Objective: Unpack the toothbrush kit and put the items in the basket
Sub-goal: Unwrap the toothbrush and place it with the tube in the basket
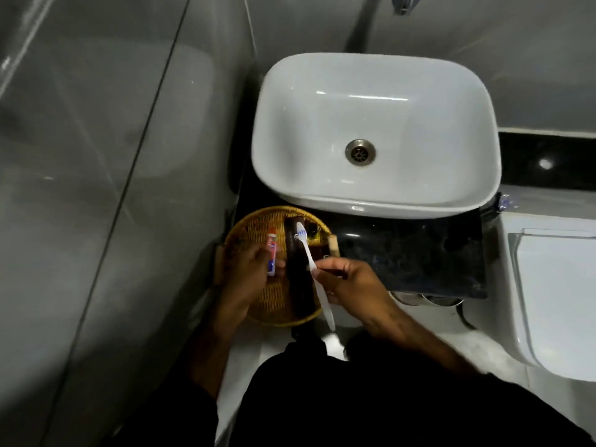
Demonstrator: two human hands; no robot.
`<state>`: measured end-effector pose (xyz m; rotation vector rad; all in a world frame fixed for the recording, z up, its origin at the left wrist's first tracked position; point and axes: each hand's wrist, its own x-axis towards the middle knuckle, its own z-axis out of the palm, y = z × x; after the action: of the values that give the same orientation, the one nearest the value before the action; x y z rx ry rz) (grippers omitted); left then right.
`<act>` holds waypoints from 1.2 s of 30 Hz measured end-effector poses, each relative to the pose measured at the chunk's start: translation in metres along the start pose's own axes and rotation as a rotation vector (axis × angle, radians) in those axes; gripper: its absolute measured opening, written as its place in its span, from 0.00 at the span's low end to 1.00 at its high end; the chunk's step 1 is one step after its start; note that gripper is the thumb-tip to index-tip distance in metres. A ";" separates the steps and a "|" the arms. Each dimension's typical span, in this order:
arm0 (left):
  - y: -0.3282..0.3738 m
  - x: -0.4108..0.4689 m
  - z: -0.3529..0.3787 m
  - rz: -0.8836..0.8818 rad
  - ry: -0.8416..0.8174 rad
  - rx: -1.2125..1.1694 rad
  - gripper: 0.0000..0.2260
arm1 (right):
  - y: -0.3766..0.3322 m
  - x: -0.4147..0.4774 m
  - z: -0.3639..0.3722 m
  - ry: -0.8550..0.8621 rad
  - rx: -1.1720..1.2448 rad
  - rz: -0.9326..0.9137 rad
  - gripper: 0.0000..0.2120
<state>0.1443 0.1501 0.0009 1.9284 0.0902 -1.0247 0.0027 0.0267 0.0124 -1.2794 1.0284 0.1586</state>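
Over the woven basket [258,304], which is sitting on the dark counter [419,253] just in front of the white sink [377,201], both hands are working at once. The left hand [245,269] is holding a small toothpaste tube [272,251], pinched between thumb and fingers, its cap pointing away from the person and its body lying low over the weave. It is probably being kept that low so it can be laid down rather than dropped. The right hand [348,282] is gripping a white toothbrush [314,272] around the middle of its handle, fingers curled closed on it, the bristle end reaching toward the far side of the basket and the tail end sticking out past the near rim. Holding it mid-handle is keeping the brush balanced and the bristles untouched. A long dark item [298,272] is lying in the basket between the two hands; it may be the kit's pouch or box, though the dim light is making that hard to tell.

The left forearm is coming in from the lower left with the wrist bent inward over the basket's left side. The right forearm is crossing in from the lower right, wrist fairly straight, knuckles facing up and the brush angled diagonally across the basket.
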 end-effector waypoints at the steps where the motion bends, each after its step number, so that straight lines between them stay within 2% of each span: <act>1: -0.005 0.006 -0.003 0.026 -0.022 0.073 0.10 | 0.000 0.008 0.009 0.038 -0.026 -0.011 0.06; 5: -0.018 0.025 -0.012 0.116 0.073 0.264 0.14 | -0.006 0.032 0.043 0.118 -0.133 -0.037 0.04; 9: -0.024 0.032 -0.011 0.133 0.169 0.248 0.12 | -0.010 0.046 0.066 0.202 -0.335 -0.115 0.06; 12: -0.025 0.033 -0.010 0.137 0.217 0.190 0.12 | -0.010 0.053 0.073 0.245 -0.397 -0.113 0.07; 16: -0.023 0.030 -0.013 0.141 0.262 0.190 0.11 | -0.008 0.062 0.078 0.204 -0.450 -0.100 0.07; 18: -0.028 0.031 -0.014 0.139 0.237 0.283 0.13 | -0.005 0.065 0.083 0.171 -0.522 -0.110 0.02; 20: -0.033 0.031 -0.012 0.140 0.210 0.381 0.15 | 0.000 0.069 0.088 0.133 -0.623 -0.105 0.08; 24: -0.036 0.032 -0.007 0.103 0.198 0.410 0.17 | 0.007 0.074 0.090 0.100 -0.777 -0.052 0.12; 30: -0.034 0.027 -0.001 0.103 0.253 0.405 0.13 | 0.012 0.073 0.095 0.114 -0.789 -0.092 0.11; 36: -0.042 0.018 0.001 0.137 0.287 0.467 0.18 | 0.007 0.064 0.095 0.076 -0.724 -0.196 0.17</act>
<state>0.1373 0.1676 -0.0409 2.4610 -0.1294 -0.7124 0.0862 0.0814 -0.0446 -2.0461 0.9313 0.3540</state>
